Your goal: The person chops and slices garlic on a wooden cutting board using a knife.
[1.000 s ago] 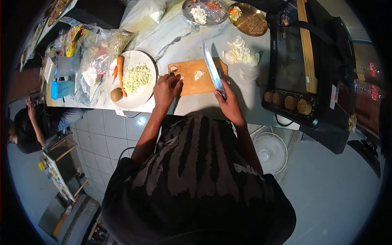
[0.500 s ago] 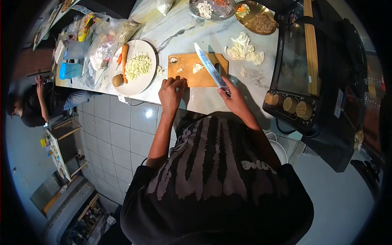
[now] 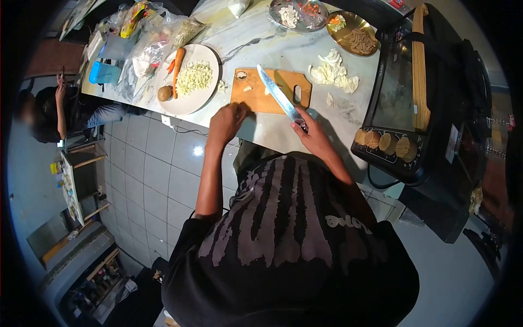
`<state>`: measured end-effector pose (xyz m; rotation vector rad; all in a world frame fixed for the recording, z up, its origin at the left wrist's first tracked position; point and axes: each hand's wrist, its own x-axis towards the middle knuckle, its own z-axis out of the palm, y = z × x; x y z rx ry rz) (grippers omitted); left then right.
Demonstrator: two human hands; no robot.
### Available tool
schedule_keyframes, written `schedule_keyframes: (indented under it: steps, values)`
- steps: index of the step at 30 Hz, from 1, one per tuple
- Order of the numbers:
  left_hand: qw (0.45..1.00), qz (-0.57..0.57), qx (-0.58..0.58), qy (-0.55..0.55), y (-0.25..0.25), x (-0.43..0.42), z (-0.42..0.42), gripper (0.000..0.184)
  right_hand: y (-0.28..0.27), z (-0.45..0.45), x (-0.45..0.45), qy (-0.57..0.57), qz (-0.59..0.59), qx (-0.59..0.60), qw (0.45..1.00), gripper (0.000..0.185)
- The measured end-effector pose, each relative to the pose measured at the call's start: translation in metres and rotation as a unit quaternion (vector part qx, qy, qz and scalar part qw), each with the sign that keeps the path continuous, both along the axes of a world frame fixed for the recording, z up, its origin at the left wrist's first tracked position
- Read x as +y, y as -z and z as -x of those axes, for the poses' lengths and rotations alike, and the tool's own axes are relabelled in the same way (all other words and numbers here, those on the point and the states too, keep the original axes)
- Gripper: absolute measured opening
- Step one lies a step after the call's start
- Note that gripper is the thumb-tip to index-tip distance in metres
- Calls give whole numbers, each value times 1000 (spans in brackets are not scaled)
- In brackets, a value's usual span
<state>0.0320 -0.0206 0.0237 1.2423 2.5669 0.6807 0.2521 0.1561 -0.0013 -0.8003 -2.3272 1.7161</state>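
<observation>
My right hand (image 3: 312, 132) is closed round the handle of a large knife (image 3: 279, 96), whose blade points up and left over the wooden cutting board (image 3: 267, 104). At the board's lower left corner is my left hand (image 3: 226, 122), its fingers curled together; what they hold, if anything, is hidden. Small pale pieces lie on the board, partly behind the blade. Left of the board, a white plate (image 3: 210, 54) bears chopped pale cubes (image 3: 194, 78), a carrot (image 3: 177, 68), red chillies and a round brown item (image 3: 165, 93). Torn cabbage leaves (image 3: 333, 73) lie right of the board.
A black oven (image 3: 393, 98) with wooden knobs stands at the right. Two metal plates, one with brown strips (image 3: 360, 41), are at the back. Plastic bags (image 3: 155, 46) and a blue container (image 3: 104, 73) sit at the left. Another person (image 3: 46, 117) is at far left.
The view has shifted, so the counter items appear farther right and higher. My left hand has drawn back to the board's near edge. The knife blade now slants farther left over the board.
</observation>
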Motion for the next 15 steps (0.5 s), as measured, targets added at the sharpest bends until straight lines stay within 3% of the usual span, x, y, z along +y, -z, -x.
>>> schedule_keyframes:
  steps: [2, 5, 9, 13, 15]
  values:
    - [975, 169, -128, -62, -22, -27, 3, 36, 3, 1, -1, -16, -5, 13, 1000, 51]
    - [933, 290, -146, -155, -44, -58, 6, 38, 1, 3, -10, -45, 2, 30, 999, 48]
    - [968, 194, -145, -70, -49, -76, 6, 28, 3, 9, -22, -109, -15, 9, 994, 45]
    - [976, 118, -181, -31, -43, -36, 15, 24, 4, 15, -32, -96, -28, -19, 995, 45]
    - [982, 85, -170, 10, -34, -20, 18, 24, 6, 14, -32, -31, -49, 0, 998, 45]
